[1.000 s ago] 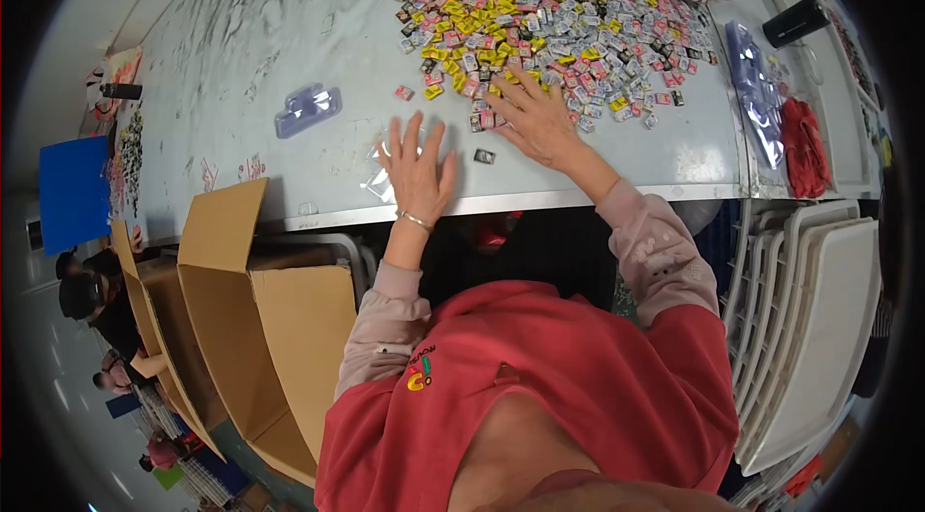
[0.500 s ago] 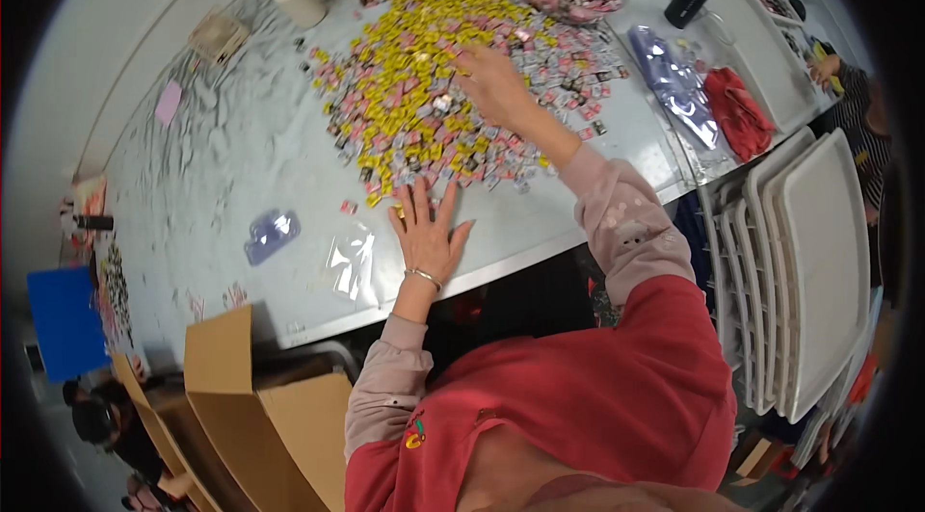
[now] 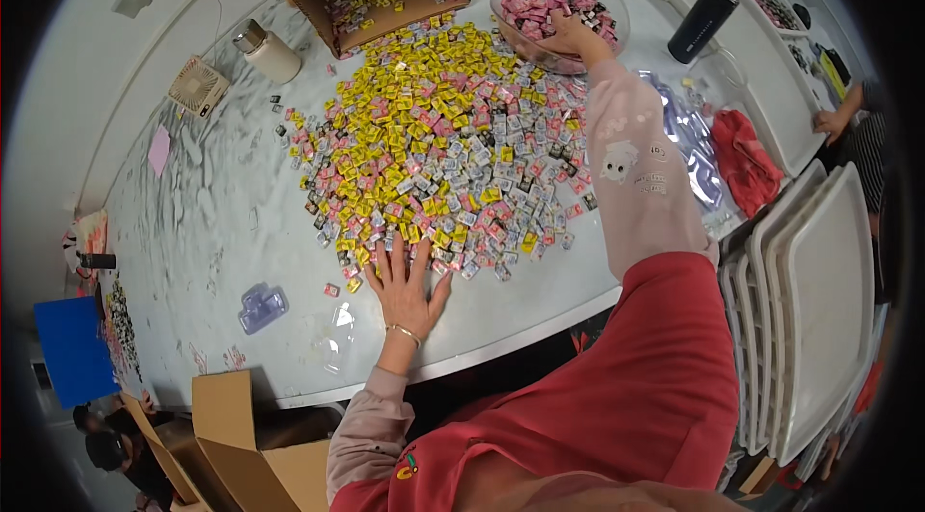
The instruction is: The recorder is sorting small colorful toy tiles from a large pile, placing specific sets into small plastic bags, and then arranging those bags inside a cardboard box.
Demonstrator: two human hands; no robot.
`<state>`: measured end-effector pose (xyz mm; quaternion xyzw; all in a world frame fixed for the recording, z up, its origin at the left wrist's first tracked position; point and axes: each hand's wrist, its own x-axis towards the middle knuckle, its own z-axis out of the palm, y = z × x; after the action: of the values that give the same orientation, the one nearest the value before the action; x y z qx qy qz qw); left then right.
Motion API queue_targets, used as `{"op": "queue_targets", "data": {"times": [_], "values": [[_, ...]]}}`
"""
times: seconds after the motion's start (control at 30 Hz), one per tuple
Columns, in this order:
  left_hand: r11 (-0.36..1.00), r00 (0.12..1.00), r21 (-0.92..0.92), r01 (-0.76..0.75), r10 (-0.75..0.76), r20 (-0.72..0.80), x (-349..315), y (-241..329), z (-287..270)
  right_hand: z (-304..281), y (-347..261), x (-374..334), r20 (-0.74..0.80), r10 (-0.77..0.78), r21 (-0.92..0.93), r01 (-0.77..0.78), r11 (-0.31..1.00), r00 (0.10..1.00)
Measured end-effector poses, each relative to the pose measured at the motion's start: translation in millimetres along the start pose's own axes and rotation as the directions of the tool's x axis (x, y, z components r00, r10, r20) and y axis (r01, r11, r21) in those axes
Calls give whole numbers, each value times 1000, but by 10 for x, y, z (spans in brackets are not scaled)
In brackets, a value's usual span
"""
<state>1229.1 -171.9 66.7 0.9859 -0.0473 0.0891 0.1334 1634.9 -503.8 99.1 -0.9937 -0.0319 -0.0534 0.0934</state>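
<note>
Left hand (image 3: 405, 298): spread by rectangular yellow-pink-grey pieces (image 3: 424, 165). Right hand (image 3: 578, 38): grip unclear, in round clear-plastic bowl (image 3: 541, 57); best dipped shallowly.

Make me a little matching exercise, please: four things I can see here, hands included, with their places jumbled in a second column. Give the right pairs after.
Column one
1. left hand
2. right hand
3. small fan
4. red cloth

Column two
A. beside the cream bottle
B. next to the clear plastic packaging
C. at the near edge of the pile of small pieces, fingers spread
D. at the clear bowl of mostly pink pieces

Right pairs: 1-C, 2-D, 3-A, 4-B.
</note>
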Motion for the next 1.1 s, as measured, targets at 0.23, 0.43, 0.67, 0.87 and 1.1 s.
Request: {"op": "queue_targets", "data": {"times": [0.23, 0.43, 0.67, 0.87, 1.1], "values": [[1000, 1000, 5, 12, -12, 1, -1, -1, -24, 183, 177, 72, 14, -73, 112, 71, 991, 997], [1000, 1000, -11, 11, -11, 21, 53, 31, -36, 47, 491, 136, -66, -165, 733, 160, 661, 984], [1000, 1000, 2, 8, -8, 2, -12, -18, -39, -735, -257, -237, 44, -87, 981, -27, 194, 995], [999, 999, -7, -40, 40, -22, -8, 10, 19, -84, -1787, -1334, 94, -619, 949, 118, 293, 780], [999, 1000, 50, 17, -18, 14, -101, -116, 17, -340, -2267, -1964, 211, -763, 446, 634, 632, 611]]}}
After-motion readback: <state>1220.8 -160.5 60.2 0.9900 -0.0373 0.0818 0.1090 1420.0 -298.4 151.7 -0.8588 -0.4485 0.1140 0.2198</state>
